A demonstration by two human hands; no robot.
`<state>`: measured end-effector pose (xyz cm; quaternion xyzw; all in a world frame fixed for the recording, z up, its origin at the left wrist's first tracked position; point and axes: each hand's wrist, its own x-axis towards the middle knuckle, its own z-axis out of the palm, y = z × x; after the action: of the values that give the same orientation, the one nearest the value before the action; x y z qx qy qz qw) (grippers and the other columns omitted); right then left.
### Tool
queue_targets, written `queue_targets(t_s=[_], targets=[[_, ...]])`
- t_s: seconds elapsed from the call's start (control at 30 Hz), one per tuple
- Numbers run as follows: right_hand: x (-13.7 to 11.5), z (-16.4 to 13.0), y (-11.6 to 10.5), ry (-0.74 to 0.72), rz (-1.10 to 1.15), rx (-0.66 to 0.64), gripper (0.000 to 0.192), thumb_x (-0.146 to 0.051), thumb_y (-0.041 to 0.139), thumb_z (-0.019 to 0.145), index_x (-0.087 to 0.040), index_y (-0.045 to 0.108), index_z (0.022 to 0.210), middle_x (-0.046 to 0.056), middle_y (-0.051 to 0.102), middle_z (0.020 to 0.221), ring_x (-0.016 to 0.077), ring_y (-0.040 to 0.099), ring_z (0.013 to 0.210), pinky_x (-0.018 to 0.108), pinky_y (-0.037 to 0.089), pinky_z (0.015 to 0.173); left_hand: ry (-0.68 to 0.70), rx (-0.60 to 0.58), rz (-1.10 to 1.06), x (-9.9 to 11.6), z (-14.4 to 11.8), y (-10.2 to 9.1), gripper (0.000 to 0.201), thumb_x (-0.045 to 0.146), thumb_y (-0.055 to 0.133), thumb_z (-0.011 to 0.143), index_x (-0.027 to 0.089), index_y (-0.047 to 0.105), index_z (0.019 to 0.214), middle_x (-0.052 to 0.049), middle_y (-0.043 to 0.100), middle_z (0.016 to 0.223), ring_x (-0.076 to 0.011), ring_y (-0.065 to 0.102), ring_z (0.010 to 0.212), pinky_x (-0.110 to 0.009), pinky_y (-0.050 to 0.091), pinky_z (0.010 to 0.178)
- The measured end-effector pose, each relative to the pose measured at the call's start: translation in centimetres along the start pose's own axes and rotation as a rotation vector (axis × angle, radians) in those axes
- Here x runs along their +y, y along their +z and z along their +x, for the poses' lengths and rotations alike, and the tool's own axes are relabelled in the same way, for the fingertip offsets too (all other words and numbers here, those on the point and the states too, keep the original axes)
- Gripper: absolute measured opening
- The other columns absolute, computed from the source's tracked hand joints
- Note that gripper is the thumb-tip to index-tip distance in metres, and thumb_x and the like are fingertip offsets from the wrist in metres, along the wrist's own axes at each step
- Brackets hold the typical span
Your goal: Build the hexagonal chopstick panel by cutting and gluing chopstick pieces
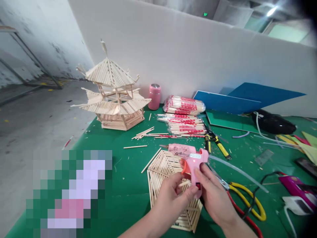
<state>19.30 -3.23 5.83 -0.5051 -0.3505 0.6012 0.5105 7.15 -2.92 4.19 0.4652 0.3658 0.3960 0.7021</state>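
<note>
Pink glue gun held over a hexagonal stick panel.

The right hand (214,195) wraps the handle of the glue gun (190,158), whose barrel runs leftward, nozzle pointing left. The left hand (170,198) pinches a small stick (184,182) just beside the trigger, above the stick panel (164,180).

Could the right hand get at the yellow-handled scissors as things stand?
Probably not at once: the right hand is wrapped around the pink glue gun. The yellow-handled scissors lie just beside it, nothing covering them.
</note>
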Motion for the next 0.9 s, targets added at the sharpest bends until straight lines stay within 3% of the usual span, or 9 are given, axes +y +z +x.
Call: queue_targets(t_s=[0.17, 0.3, 0.47, 0.6, 0.77, 0.9], targets=[[0.0, -0.8, 1.7, 0.077, 0.232, -0.007, 0.030, -0.038, 0.061, 0.071, -0.024, 0.060, 0.098, 0.005, 0.062, 0.104, 0.0244, 0.055, 0.097, 0.033, 0.049, 0.072, -0.020, 0.061, -0.252, 0.5, 0.7, 1.0, 0.028, 0.035, 0.071, 0.060, 0.013, 0.060, 0.074, 0.001, 0.057, 0.065, -0.0089, 0.050, 0.060, -0.020, 0.039, 0.058], [-0.4, -0.7, 1.4, 0.026, 0.356, -0.047, 0.024, -0.032, 0.062, 0.073, -0.025, 0.061, 0.096, 0.002, 0.062, 0.102, 0.0174, 0.054, 0.095, 0.026, 0.046, 0.075, -0.030, 0.119, -0.276, 0.9, 0.5, 0.6, 0.024, 0.034, 0.071, 0.061, 0.012, 0.062, 0.066, 0.002, 0.056, 0.057, -0.0070, 0.047, 0.054, -0.019, 0.037, 0.056], [-1.0, 0.2, 0.6, -0.130, 0.531, 0.100, 0.026, -0.029, 0.064, 0.073, -0.025, 0.061, 0.098, -0.004, 0.058, 0.071, 0.0069, 0.051, 0.063, 0.018, 0.045, 0.062, -0.050, 0.170, -0.324, 1.2, 0.3, 0.4, 0.023, 0.031, 0.073, 0.059, 0.016, 0.067, 0.075, 0.000, 0.063, 0.066, -0.0100, 0.053, 0.063, -0.019, 0.040, 0.062], [-0.8, 0.9, 1.0, -0.148, 0.557, 0.203, 0.013, -0.027, 0.066, 0.071, -0.020, 0.065, 0.082, -0.004, 0.057, 0.062, 0.0052, 0.048, 0.056, 0.016, 0.043, 0.057, -0.079, 0.192, -0.335, 0.8, 0.3, 0.6, 0.025, 0.032, 0.074, 0.057, 0.016, 0.068, 0.075, -0.001, 0.064, 0.065, -0.0113, 0.055, 0.065, -0.019, 0.041, 0.063], [-0.1, 1.3, 2.0, -0.159, 0.563, 0.229, 0.014, -0.029, 0.066, 0.071, -0.022, 0.065, 0.083, -0.004, 0.058, 0.065, 0.0051, 0.049, 0.058, 0.016, 0.043, 0.058, -0.070, 0.291, -0.353, 0.2, 0.2, 0.5, 0.031, 0.038, 0.074, 0.056, 0.016, 0.067, 0.077, -0.002, 0.065, 0.071, -0.0117, 0.054, 0.066, -0.019, 0.041, 0.061], [0.3, 1.4, 2.0, -0.181, 0.496, 0.270, 0.016, -0.033, 0.067, 0.069, -0.023, 0.066, 0.082, -0.004, 0.059, 0.065, 0.0066, 0.050, 0.059, 0.019, 0.043, 0.059, -0.043, 0.272, -0.302, 0.2, 0.2, 0.3, 0.028, 0.039, 0.071, 0.059, 0.013, 0.066, 0.072, -0.001, 0.062, 0.062, -0.0108, 0.052, 0.060, -0.018, 0.039, 0.055]])
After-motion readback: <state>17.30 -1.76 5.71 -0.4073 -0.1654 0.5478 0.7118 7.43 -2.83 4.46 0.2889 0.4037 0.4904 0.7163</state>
